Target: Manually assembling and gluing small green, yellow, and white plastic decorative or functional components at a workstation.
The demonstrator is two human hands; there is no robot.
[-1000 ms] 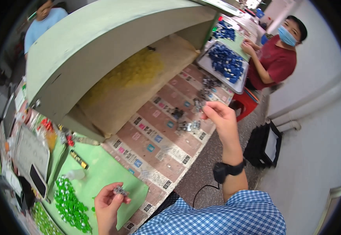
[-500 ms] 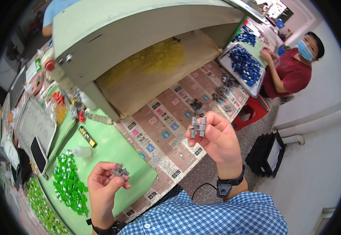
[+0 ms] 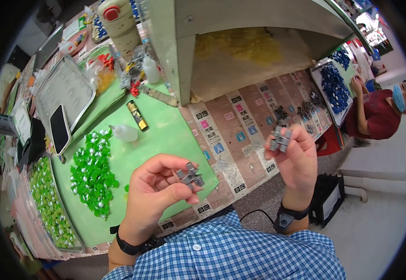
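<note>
My left hand (image 3: 154, 189) pinches a small grey clip-like part (image 3: 190, 176), blocky with several prongs, between thumb and fingers above the near right edge of the green mat (image 3: 165, 135). Raised over the patterned table edge, my right hand (image 3: 301, 161) grips a second grey clip-like part (image 3: 281, 139) of similar shape. The two parts are apart. To the left of my left hand lies a heap of small green and white pieces (image 3: 93, 172). Beyond my right hand, more small dark grey pieces (image 3: 309, 109) lie in a loose pile on the table.
A squeeze bottle (image 3: 125, 133), a black and gold tube (image 3: 137, 115) and a phone (image 3: 60, 129) lie left of centre. A tray (image 3: 49, 205) holds yellow-green pieces. A metal hood (image 3: 259, 16) stands at the back. A masked co-worker (image 3: 380, 112) sits at right by a blue-filled tray (image 3: 336, 88).
The view has turned, so the table's left side shows more centrally and the hood has shifted right. Both hands sit farther right in the picture, still holding the grey parts.
</note>
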